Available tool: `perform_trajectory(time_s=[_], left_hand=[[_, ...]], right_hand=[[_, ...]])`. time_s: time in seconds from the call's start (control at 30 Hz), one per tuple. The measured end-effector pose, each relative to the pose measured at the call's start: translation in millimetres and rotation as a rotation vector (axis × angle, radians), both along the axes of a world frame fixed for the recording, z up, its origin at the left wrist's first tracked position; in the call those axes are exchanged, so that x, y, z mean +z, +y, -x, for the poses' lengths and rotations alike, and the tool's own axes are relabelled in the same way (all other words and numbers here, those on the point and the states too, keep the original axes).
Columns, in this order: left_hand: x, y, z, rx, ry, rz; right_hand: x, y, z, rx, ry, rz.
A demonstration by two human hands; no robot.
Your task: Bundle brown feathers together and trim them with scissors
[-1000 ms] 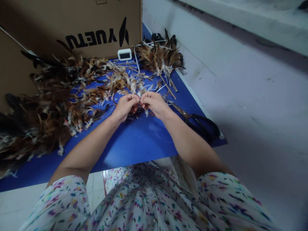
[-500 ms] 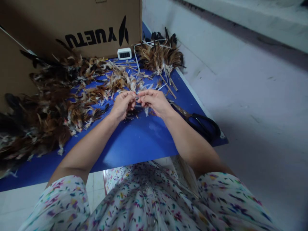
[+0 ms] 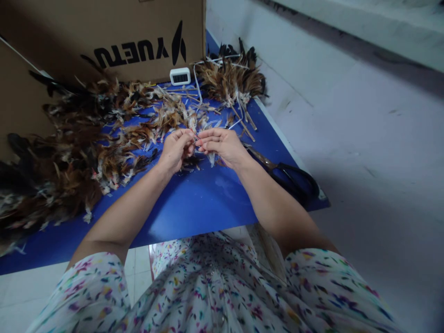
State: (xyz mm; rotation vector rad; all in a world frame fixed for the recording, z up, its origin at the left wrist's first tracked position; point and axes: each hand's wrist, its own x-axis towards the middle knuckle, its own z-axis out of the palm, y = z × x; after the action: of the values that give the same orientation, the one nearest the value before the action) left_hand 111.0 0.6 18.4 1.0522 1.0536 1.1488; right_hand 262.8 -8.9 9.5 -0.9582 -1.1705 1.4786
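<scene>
My left hand (image 3: 176,150) and my right hand (image 3: 223,146) meet over the blue board (image 3: 194,203), fingertips pinched together on a small bunch of feathers (image 3: 198,155) whose pale and dark ends hang below the fingers. The left hand's fingers are curled closed. On the right hand the fingers lie pressed together, pointing left toward the left hand. A heap of brown, black and white feathers (image 3: 76,148) lies just left of my hands.
A cardboard box (image 3: 104,37) stands at the back, with a small white timer (image 3: 180,76) at its foot. Another feather bundle (image 3: 231,78) lies at the back right. Black-handled scissors (image 3: 287,178) rest right of my right wrist. Beyond the board's right edge is grey floor.
My hands have shifted slightly up and left, and the right fingers have straightened out over the feather bunch. The feather heap and scissors have not moved.
</scene>
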Motion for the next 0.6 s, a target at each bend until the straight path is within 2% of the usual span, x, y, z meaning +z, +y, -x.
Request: perform_trajectory(time_s=[0.23, 0.37, 0.53, 0.6], left_hand=[[-1.7, -0.2, -0.5, 0.033, 0.034, -0.015], [-4.6, 0.8, 1.0, 0.088, 0.115, -0.090], [-8.0, -0.9, 3.8, -0.027, 0.378, -0.204], [-8.9, -2.2, 3.8, -0.066, 0.411, -0.230]], right_hand=[[1.6, -1.0, 1.2, -0.047, -0.009, -0.011], [0.3, 0.9, 0.7, -0.101, -0.025, -0.042], [-3.1, 3.3, 0.1, -0.143, -0.058, -0.097], [-3.4, 3.3, 0.3, -0.150, -0.075, -0.110]])
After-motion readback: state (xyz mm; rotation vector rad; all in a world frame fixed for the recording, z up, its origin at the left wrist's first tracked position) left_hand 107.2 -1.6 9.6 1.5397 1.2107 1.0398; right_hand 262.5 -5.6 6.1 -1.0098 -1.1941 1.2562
